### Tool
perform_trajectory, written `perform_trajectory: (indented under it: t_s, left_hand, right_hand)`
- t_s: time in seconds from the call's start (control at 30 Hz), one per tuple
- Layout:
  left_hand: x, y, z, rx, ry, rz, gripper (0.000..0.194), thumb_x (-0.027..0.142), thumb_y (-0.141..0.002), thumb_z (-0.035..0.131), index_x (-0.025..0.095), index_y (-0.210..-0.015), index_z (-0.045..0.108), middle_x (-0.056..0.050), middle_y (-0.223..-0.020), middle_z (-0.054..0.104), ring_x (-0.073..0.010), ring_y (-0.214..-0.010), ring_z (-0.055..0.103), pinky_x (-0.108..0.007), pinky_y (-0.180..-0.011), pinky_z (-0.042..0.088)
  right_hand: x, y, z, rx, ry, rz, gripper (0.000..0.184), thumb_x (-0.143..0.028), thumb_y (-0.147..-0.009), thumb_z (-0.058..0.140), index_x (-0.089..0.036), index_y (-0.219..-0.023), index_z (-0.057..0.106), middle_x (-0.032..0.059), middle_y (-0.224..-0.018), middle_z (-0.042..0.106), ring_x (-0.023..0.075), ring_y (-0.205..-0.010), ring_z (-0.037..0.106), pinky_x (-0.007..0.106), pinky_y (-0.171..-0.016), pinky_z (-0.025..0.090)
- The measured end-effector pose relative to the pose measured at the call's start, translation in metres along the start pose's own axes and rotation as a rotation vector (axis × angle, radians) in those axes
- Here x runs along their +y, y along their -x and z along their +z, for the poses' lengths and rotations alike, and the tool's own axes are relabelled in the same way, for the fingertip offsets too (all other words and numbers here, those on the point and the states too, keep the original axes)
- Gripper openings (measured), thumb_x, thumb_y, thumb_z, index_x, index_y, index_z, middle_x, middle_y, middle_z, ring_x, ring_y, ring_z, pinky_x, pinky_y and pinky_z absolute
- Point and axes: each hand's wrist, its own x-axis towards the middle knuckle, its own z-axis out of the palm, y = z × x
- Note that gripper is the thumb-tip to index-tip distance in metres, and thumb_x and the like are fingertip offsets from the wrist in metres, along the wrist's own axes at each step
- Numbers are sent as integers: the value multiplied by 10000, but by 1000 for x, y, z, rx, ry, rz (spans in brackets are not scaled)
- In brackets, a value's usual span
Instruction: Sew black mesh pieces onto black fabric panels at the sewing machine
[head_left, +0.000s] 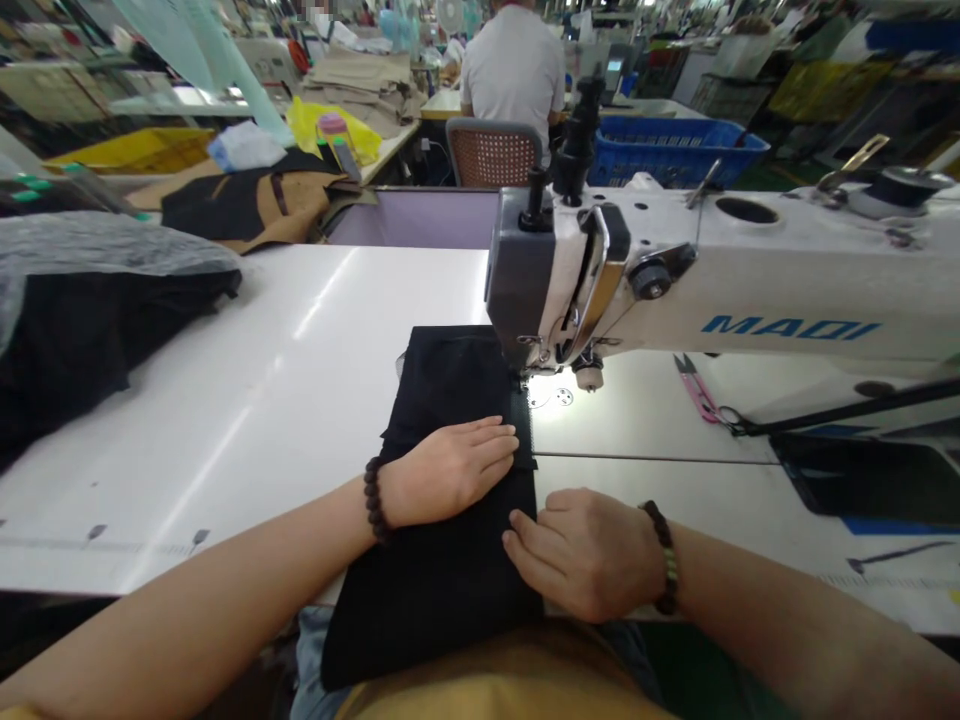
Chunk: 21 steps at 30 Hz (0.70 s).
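A long piece of black fabric (442,590) runs from my lap up over the table to the needle area of a white sewing machine (750,290). Its right edge lies under the machine's presser foot. My left hand (450,468) rests flat on the fabric, fingers stretched out together towards the right edge. Closer to me, my right hand (581,555) is closed at that same edge, its fingers curled and its fingertips on the cloth. Whatever lies beneath the right palm is hidden.
Pink thread snips (697,388) and a dark phone-like slab (870,475) lie right, beneath the machine arm. A pile of black and grey cloth (90,320) covers the table's left side. Beyond are a blue basket (667,150) and a seated person (514,65).
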Motion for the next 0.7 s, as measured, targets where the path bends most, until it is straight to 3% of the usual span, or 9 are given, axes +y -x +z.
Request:
perform_trajectory:
  t_s: [0.27,0.53,0.7]
  left_hand:
    - [2,2,2,-82,23,-27,354,136,-912,273,40,-1007,600,-121,-998,635,-203,-969,577,-329,-880,493]
    - [4,1,2,-172,40,-49,330,129,-899,299,38,-1058,573,-123,-1056,607,-206,-1034,535,-320,-943,443]
    - [0,-1,4,-166,34,-61,364,117,-907,250,42,-1058,573,-126,-1068,603,-186,-1044,531,-301,-962,425]
  right_hand:
    - [0,1,-3,-36,-17,-3,293,-75,-839,344,-12,-865,629,162,-762,653,166,-541,550,284,-428,402]
    - [0,4,-5,-66,-27,24,291,-66,-830,341,-27,-869,627,161,-803,656,166,-571,553,292,-441,392]
    - [4,3,-4,-118,-40,54,266,-75,-817,366,-22,-879,619,166,-798,656,168,-560,552,293,-427,388]
